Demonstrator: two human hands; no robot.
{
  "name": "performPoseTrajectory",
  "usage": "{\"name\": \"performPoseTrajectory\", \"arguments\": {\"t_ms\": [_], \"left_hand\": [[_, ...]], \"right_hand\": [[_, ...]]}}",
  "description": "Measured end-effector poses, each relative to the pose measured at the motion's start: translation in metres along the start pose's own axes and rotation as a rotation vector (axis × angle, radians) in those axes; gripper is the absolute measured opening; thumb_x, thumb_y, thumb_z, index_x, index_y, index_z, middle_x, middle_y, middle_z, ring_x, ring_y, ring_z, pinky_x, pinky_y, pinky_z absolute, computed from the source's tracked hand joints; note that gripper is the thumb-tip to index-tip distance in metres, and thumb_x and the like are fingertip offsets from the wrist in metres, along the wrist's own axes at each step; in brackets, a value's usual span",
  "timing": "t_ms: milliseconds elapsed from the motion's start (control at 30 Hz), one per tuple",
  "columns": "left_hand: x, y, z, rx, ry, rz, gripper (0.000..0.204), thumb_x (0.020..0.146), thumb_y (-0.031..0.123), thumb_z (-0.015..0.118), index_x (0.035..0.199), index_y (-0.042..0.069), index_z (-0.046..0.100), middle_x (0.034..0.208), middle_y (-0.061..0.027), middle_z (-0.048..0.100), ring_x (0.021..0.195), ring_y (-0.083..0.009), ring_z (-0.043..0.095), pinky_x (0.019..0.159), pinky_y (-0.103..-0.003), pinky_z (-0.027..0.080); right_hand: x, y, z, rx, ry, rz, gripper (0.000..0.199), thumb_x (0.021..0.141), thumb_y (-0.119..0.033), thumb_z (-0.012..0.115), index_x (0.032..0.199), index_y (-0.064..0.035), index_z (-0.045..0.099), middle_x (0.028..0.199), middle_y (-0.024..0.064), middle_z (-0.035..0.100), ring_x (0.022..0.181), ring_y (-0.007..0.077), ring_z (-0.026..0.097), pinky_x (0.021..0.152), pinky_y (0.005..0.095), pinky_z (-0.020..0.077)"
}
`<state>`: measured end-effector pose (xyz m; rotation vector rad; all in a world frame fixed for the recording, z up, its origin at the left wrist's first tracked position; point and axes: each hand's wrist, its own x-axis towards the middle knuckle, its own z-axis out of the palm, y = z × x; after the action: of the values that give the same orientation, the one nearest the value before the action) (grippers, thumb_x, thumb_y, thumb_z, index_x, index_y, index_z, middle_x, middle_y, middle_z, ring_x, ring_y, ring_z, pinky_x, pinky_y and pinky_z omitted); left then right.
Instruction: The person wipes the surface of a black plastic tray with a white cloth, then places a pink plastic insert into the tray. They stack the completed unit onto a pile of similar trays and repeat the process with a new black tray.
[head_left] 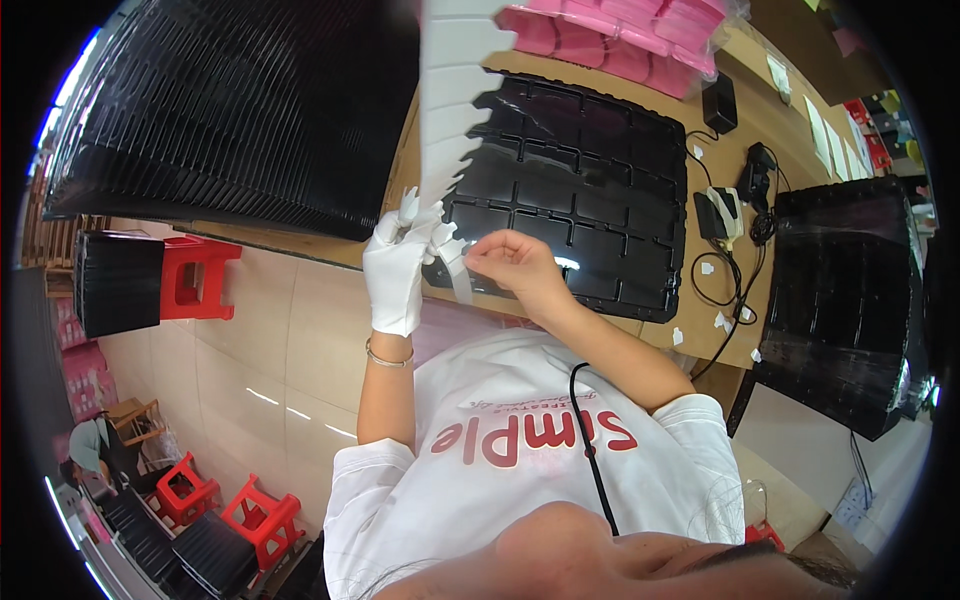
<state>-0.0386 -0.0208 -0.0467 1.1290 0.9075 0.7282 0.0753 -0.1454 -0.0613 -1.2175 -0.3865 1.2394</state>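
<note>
My left hand, in a white glove, is closed around a white strip of stickers with a notched edge. The strip's long part rises from the glove toward the top of the view, and a short curled end hangs on the other side. My bare right hand has its thumb and forefinger pinched together at that curled end. Whether a single sticker is between the fingertips is too small to make out. Just beyond both hands lies a black plastic tray with molded compartments, on the brown table.
A tall stack of black trays stands at the left, another at the right. Pink packs lie at the back. Cables and a black adapter sit right of the tray. Red stools stand on the floor; a person is far left.
</note>
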Motion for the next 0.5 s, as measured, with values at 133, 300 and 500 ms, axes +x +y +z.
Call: {"name": "performPoseTrajectory", "arguments": {"t_ms": [133,300,500], "left_hand": [[-0.003,0.007,0.014,0.027,0.014,0.008,0.022,0.09,0.013,0.067,0.105,-0.003,0.067,0.084,-0.0016,0.065,0.061,-0.0025,0.047,0.053,-0.018,0.033],[0.001,0.001,0.019,0.032,-0.015,0.007,0.022,0.09,0.014,0.068,0.105,-0.003,0.066,0.084,-0.0026,0.066,0.062,-0.0031,0.048,0.054,-0.019,0.035],[0.009,-0.01,0.028,0.064,-0.023,-0.035,0.015,0.09,0.013,0.067,0.098,0.001,0.066,0.078,-0.0003,0.064,0.062,-0.0023,0.053,0.056,-0.018,0.038]], "right_hand": [[0.0,0.003,-0.004,0.095,-0.022,0.089,0.013,0.084,-0.009,0.073,0.094,-0.0055,0.065,0.084,-0.0013,0.065,0.065,0.0002,0.048,0.052,0.0174,0.0313],[-0.01,0.01,-0.008,-0.352,0.151,-0.529,0.009,0.082,-0.006,0.073,0.088,-0.0056,0.067,0.076,-0.0002,0.059,0.063,0.006,0.047,0.056,0.022,0.0373],[-0.007,-0.071,-0.073,-0.713,0.027,-0.572,0.013,0.08,-0.015,0.077,0.081,-0.007,0.067,0.071,-0.0032,0.051,0.064,0.0059,0.045,0.058,0.0214,0.0368]]}}
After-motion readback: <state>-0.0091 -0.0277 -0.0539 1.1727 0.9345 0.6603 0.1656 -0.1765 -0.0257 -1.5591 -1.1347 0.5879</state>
